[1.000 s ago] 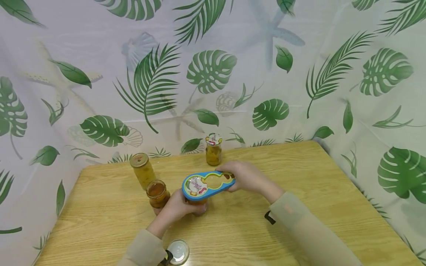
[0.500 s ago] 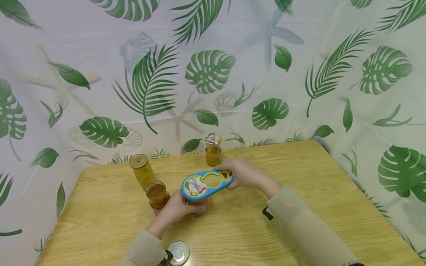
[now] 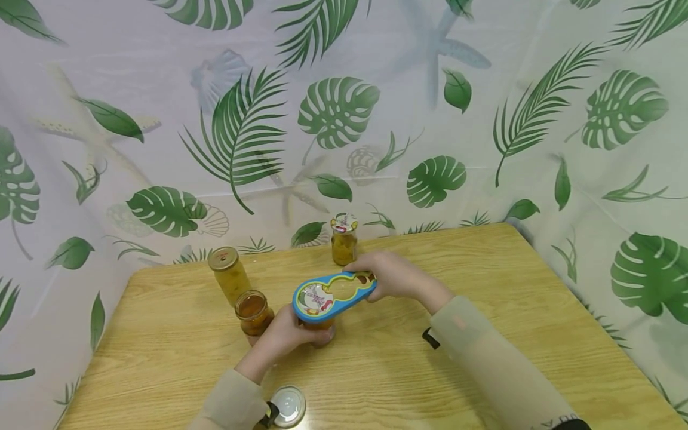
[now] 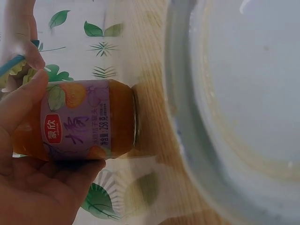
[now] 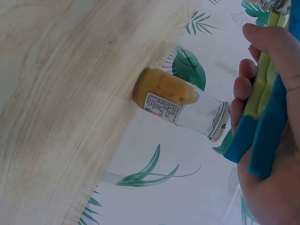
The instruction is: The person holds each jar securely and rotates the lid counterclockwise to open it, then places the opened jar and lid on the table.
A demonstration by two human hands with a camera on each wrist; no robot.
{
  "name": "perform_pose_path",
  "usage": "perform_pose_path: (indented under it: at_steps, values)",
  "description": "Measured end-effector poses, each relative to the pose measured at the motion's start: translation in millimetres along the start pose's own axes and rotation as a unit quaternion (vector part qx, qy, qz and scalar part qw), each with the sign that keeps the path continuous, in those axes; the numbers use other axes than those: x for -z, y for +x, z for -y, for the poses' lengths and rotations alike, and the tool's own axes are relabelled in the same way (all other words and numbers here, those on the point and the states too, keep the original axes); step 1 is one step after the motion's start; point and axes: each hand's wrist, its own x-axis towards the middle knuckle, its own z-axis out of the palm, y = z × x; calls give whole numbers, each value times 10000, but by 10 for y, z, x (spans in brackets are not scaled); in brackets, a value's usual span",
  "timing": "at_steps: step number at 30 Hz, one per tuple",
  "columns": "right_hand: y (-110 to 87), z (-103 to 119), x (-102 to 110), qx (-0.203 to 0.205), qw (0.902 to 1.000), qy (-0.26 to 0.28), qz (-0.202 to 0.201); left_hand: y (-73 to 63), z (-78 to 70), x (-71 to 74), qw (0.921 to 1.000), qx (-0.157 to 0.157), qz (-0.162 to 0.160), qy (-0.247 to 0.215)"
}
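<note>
My left hand (image 3: 285, 334) grips a jar (image 4: 77, 117) of orange contents with a purple label; it stands on the table. Over that jar's printed lid (image 3: 316, 298) sits the wide end of a blue and yellow-green jar opener (image 3: 344, 307). Fingers and thumb of my right hand (image 3: 395, 278) are curled round the narrow handle end, seen closely in the right wrist view. Just left of my left hand is a lidless jar (image 3: 254, 316) with amber liquid. A loose lid (image 3: 288, 406) lies by my left cuff, and it looms large in the left wrist view.
A tall gold-lidded jar (image 3: 231, 280) stands at the back left. Behind the opener, near the table's far edge, is a jar with a printed lid (image 3: 344, 242). Leaf-patterned cloth (image 3: 376, 119) rises behind the wooden table (image 3: 484, 280) and along both sides.
My right hand and the opener's handle have shifted slightly leftward and away from me. The left hand keeps its grip on the jar in the same place.
</note>
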Motion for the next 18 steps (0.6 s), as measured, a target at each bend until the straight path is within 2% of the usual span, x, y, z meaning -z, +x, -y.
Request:
perform_pose_path:
  at_steps: [6,10,13,18]
  values:
    - [10,-50,-17,-113,9993,349,-35,13,16,-8,10000,49,19,-38]
    - [-2,-62,43,-151,9971,673,-324,21,11,-11,9999,92,17,122]
    - [-19,-72,93,-73,9970,601,-472,25,3,-12,9996,101,-3,259]
    - [-55,-106,103,-107,9982,402,-430,19,-10,-14,9994,171,-22,293]
